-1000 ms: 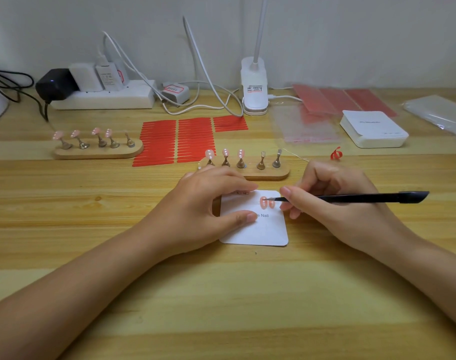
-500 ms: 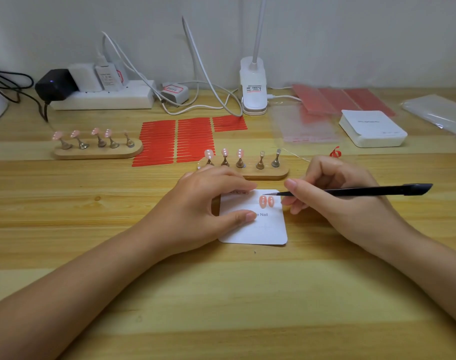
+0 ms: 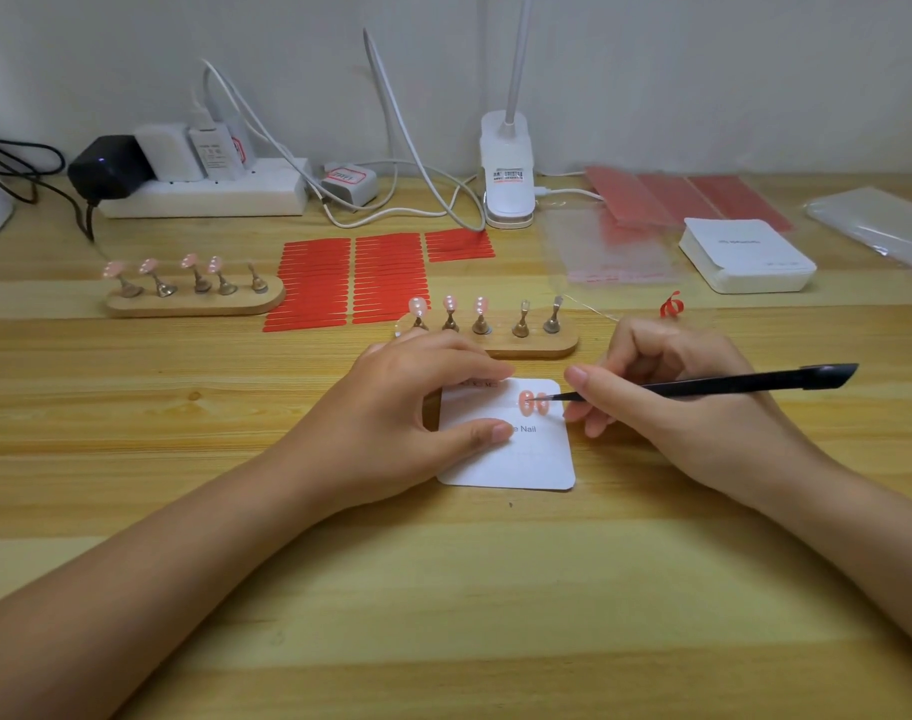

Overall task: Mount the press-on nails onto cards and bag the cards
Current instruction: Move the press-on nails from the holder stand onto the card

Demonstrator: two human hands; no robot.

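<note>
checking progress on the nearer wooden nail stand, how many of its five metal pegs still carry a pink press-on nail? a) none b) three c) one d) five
b: on the nearer wooden nail stand, the three left pegs carry pink press-on nails, while the two right metal pegs stand bare.

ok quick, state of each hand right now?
Left hand: open, fingers and thumb pressing the white card flat on the table.
Right hand: closed, pinching the black tweezers, tip at the nails on the card.
</note>
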